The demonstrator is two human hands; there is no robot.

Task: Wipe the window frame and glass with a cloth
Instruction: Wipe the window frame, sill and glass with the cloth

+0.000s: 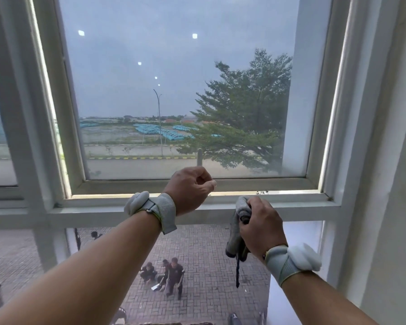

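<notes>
Cloth [238, 231] in right hand [260, 228], perhaps below sash edge [244, 184].

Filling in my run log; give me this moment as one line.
right hand grips cloth at window frame | left hand curled, holds nothing | glass untouched

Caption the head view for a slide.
Right hand grips a grey cloth at the window frame sill; left hand, fingers curled, at the sash's lower edge.
</notes>
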